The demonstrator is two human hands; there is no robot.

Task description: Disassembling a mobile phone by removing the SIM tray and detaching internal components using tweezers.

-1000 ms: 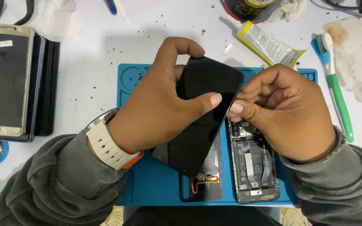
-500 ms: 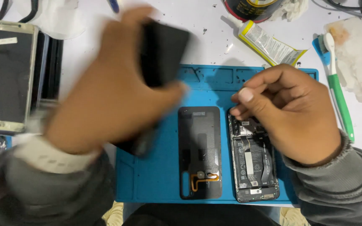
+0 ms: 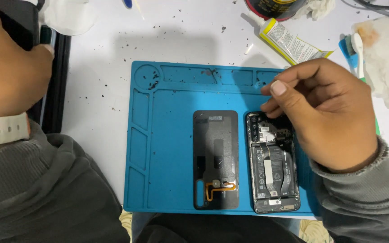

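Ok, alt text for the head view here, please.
An opened phone and its detached back cover lie side by side on a blue repair mat; the right hand hovers over the phone's top, the left hand reaches to dark panels at far left.

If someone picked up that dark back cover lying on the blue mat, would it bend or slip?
The back cover looks thin and flat, so probably light and slightly flexible. Its orange ribbon cable seems delicate. Lying flush on the blue mat, it may be hard to lift by an edge.

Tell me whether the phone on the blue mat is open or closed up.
Open. The phone lies with its back off, battery and circuit board exposed; its back cover lies apart beside it on the blue mat, inner side up.
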